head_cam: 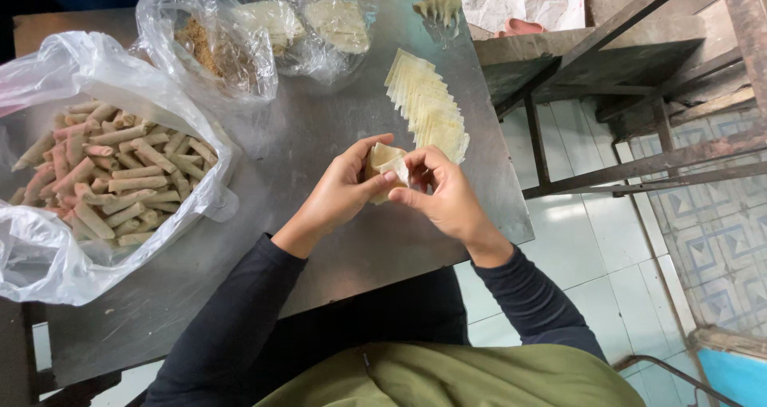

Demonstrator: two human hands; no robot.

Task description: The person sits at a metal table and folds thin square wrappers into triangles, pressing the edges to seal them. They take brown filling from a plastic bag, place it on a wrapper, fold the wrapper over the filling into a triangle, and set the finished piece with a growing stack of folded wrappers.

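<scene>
A thin, pale wrapper (387,167) sits between both hands, just above the grey metal table (319,135). It is partly folded. The left hand (339,191) is curled around its left side, with the thumb on top. The right hand (447,195) pinches its right edge with the fingertips. The wrapper looks very light, soft and bendy, and I think it could tear if pulled hard, so it is best held gently by the edges and folded corners. Just beyond the hands, a fanned row of flat wrappers (427,107) lies on the table. To the left, a big clear bag (48,255) is open and full of finished rolls (112,171), all thin and long. Further back is another clear bag (208,43) with brown crumbly filling inside, and beside it a bag of more pale sheets (323,23). A small bunch of wrappers (438,1) rests at the far edge. On the right, a dark metal frame (631,127) stands over a tiled floor (591,239).
</scene>
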